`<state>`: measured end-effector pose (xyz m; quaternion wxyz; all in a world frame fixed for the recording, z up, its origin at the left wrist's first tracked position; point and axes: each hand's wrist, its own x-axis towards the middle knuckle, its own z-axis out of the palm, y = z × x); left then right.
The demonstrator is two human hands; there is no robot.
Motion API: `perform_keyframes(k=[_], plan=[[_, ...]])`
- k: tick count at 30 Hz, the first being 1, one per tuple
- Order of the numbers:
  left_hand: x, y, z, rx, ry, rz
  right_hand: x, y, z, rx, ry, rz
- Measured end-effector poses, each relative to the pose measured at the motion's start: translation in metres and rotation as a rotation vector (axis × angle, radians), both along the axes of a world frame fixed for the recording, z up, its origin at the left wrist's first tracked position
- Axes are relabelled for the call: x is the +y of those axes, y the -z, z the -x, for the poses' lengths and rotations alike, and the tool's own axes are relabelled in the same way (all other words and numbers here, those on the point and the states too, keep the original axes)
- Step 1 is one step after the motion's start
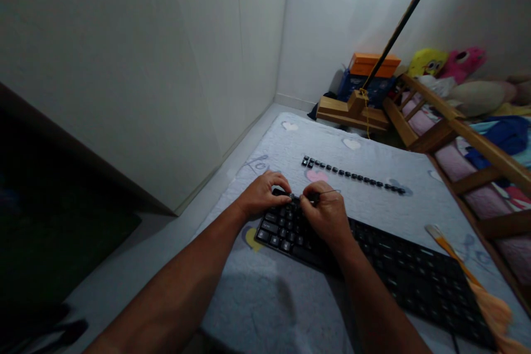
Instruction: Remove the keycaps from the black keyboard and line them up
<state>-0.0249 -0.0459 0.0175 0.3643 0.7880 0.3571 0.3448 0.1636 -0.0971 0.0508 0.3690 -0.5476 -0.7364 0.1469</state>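
The black keyboard (409, 260) stretches lengthwise rightward from the left hand (264, 194) (fingers narrow, any grip unclear); the right hand (326, 209), just beside, pinches a thin tool (317, 197).

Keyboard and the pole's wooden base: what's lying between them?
Head view: a row of small black keycaps lies on the heart-patterned cloth between the keyboard and the wooden base.

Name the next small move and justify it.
Loose caps lie lined up beyond the keyboard, and the left hand and right hand have fingers at its far-left corner, so prying up one more there seems the sensible move.
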Motion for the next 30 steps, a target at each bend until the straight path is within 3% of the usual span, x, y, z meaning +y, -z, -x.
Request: perform_keyframes(k=[6, 16, 22, 26, 30], plan=[[-0.003, -0.004, -0.001, -0.003, -0.044, 0.021, 0.001, 0.002, -0.003, 0.066, -0.072, -0.013], [0.000, 0.002, -0.003, -0.043, -0.036, -0.013, 0.007, 0.012, -0.002, -0.193, -0.050, 0.111], [-0.003, 0.001, -0.005, -0.025, -0.056, 0.000, 0.013, 0.013, -0.005, -0.229, -0.027, 0.091], [-0.003, 0.000, -0.005, -0.012, -0.164, -0.019, 0.037, 0.010, -0.023, -0.207, 0.089, 0.095], [-0.001, 0.003, -0.005, -0.005, -0.229, -0.053, 0.073, 0.012, -0.046, -0.325, 0.265, 0.199]])
